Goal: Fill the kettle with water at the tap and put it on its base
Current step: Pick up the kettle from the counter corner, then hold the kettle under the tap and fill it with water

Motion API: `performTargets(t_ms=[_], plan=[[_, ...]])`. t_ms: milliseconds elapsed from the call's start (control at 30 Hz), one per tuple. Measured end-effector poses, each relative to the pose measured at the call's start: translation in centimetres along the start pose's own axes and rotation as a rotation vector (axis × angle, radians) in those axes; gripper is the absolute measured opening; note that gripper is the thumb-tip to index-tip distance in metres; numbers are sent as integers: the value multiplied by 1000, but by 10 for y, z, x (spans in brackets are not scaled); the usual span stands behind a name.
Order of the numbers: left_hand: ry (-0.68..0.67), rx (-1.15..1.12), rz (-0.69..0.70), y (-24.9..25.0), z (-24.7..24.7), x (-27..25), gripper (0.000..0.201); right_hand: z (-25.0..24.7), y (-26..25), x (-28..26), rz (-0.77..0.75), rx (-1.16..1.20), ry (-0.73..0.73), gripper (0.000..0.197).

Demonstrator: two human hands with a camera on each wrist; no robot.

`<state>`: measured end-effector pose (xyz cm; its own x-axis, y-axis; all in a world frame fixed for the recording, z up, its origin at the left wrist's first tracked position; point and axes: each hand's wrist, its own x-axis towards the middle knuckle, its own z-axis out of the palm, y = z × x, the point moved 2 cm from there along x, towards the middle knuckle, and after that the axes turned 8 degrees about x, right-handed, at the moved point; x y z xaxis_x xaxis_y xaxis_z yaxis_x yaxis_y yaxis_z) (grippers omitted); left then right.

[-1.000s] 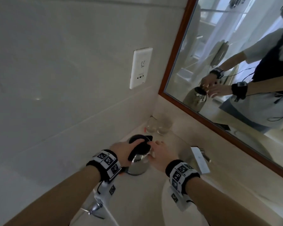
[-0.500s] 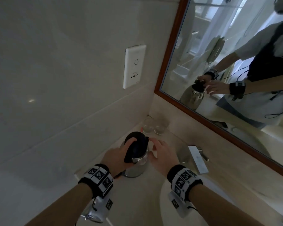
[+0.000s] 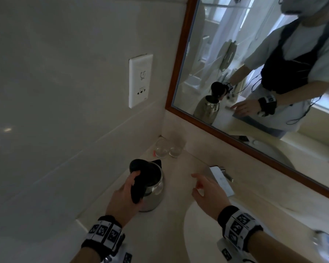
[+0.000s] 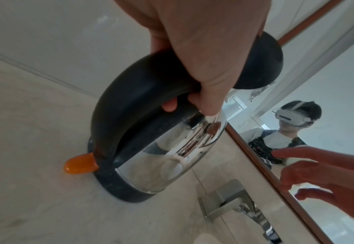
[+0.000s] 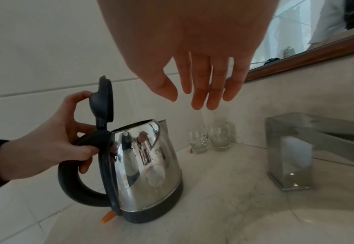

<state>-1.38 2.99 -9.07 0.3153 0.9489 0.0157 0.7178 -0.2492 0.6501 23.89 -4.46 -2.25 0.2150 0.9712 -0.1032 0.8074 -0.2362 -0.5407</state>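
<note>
A steel kettle (image 3: pixel 154 188) with a black handle stands on the stone counter (image 3: pixel 160 234), left of the basin. Its black lid (image 5: pixel 103 99) is tipped up and the mouth is uncovered. My left hand (image 3: pixel 130 188) grips the handle from behind, with the thumb against the raised lid. An orange switch (image 4: pixel 80 165) sticks out at the foot of the handle. My right hand (image 3: pixel 198 184) hovers open with relaxed fingers, holding nothing, between the kettle and the square metal tap (image 3: pixel 221 179). The right wrist view shows the same: kettle (image 5: pixel 149 165), tap (image 5: pixel 297 148), right hand (image 5: pixel 187 97) above them.
Two empty glasses (image 3: pixel 168 149) stand in the corner behind the kettle. A white basin (image 3: pixel 198 234) lies below the tap. A wood-framed mirror (image 3: pixel 254 73) runs along the back wall, and a wall socket (image 3: pixel 141 80) is on the tiled left wall.
The kettle's lid has swung from shut to upright. My right hand has left the kettle's top and moved right toward the tap. My left hand has kept its grip on the handle.
</note>
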Motion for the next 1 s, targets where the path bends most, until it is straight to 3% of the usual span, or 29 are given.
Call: performTargets(t_ms=[200, 433, 567, 733, 1000], plan=[[-122, -112, 47, 23, 6, -9, 86, -36, 39, -24, 143, 9, 60, 37], [-238, -276, 246, 92, 57, -31, 101, -98, 92, -40, 280, -89, 117, 42], [-332, -290, 248, 122, 105, -41, 104, -117, 130, -38, 319, -52, 110, 42], [-424, -238, 219, 151, 147, -48, 98, -124, 175, -19, 343, -62, -14, 39], [-367, -156, 118, 170, 200, -40, 95, -87, 206, 32, 326, -47, -148, 44]])
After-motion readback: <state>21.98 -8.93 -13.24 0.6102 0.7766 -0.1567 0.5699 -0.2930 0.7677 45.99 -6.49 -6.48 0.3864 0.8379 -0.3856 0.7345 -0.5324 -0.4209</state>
